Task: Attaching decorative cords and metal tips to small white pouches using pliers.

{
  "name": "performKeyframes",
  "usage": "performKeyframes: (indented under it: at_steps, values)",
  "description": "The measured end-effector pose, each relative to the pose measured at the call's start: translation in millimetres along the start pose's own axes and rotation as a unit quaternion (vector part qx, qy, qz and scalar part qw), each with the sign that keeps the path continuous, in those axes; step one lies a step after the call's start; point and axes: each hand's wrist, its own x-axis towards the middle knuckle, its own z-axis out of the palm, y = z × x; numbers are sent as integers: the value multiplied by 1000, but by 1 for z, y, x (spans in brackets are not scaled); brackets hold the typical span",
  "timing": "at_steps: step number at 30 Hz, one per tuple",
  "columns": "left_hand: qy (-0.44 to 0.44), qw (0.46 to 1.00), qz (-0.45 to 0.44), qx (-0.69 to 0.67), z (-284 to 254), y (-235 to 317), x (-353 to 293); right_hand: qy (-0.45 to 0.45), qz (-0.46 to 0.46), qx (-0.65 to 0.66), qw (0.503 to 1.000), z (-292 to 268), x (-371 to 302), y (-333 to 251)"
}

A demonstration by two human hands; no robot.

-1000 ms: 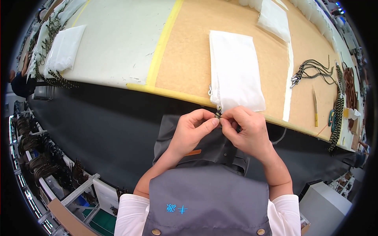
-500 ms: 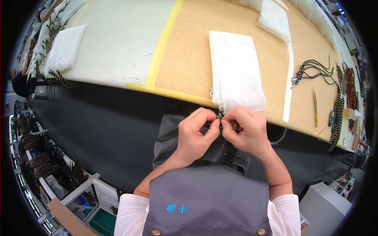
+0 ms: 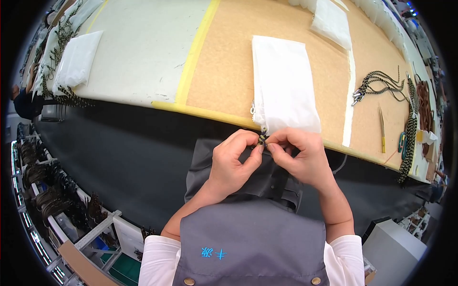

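My left hand and my right hand meet at the table's near edge, fingertips pinched together on a small dark and yellow braided cord piece. Most of that piece is hidden between my fingers. Just beyond my hands lies a long white cloth bag on the tan table surface, with a small metal clasp at its near left corner. Under my hands is grey apron fabric.
Black and yellow braided cords lie at the right, with a long cord and a thin yellow tool. White bags lie at the far left and top. Shelves with dark cords stand lower left.
My hands have stayed at the same spot by the table edge. The fingers have shifted slightly on the small cord piece.
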Motion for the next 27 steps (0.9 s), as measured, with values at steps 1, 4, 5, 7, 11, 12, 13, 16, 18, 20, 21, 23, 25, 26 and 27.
performKeyframes:
  at_steps: [1,4,5,7,11,12,13,16,18,20,21,23,25,26,27]
  values:
    - [-2,1000,1,0,-1,1,0,-1,0,0,1000,0,1,0]
    - [4,1000,-3,2,0,-1,0,-7,20,25,999,0,2,-1]
    - [3,1000,-3,2,0,-1,-1,-3,24,26,999,1,3,-1]
    - [14,1000,0,15,1,-2,-2,0,29,28,999,4,2,-2]
    - [23,1000,6,8,4,-4,-3,52,31,23,998,12,-1,-4]
    - [19,1000,4,5,4,-4,-3,73,41,32,996,13,-2,-4]
    - [15,1000,2,1,4,-4,-3,74,42,32,996,14,-2,-3]
    - [-4,1000,3,-19,2,2,2,71,27,27,997,15,-4,1]
    - [-15,997,-29,-72,0,-7,0,68,25,33,997,15,-5,3]
    - [-30,987,-81,-139,-1,-11,-2,69,21,39,997,17,-7,8]
    - [-31,987,-80,-138,-1,-10,-4,68,16,45,997,19,-9,9]
    - [-9,983,-107,-152,2,-10,-5,81,23,59,995,23,-14,10]
    - [5,989,-76,-130,7,-12,-6,76,32,104,991,30,-23,16]
    - [21,993,-45,-108,9,-12,-6,86,13,99,991,34,-25,19]
    - [18,993,-45,-107,9,-13,-7,96,-7,94,991,41,-27,21]
